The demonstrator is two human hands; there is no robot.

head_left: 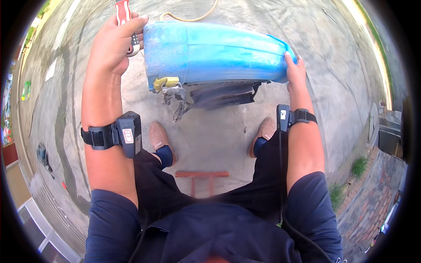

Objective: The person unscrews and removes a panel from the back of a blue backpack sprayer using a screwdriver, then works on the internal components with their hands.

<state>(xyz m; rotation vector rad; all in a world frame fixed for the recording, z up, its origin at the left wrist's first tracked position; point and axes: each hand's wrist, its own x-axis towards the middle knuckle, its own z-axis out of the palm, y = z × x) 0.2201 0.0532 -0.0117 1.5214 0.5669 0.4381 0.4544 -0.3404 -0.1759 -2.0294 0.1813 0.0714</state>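
A long, curved blue plastic shell [228,50] is held level in front of me, above the ground. My left hand [109,46] is at its left end, fingers wrapped round a tool with a red-and-white handle [123,12]. The tool's working end cannot be made out. At the shell's right end, my right hand [296,69] grips the rim, thumb on top. A yellow fitting [166,82] and torn grey, dirty material [175,97] hang from the lower left corner. Black ribbed pieces [223,94] show beneath the shell.
A yellowish hose or cord [193,19] curves behind the shell on the concrete ground [210,144]. My shoes stand apart, with a reddish metal frame [202,174] between my legs. Brick paving [381,188] and grass tufts [359,166] lie to the right. Farther left is a dark object [43,157].
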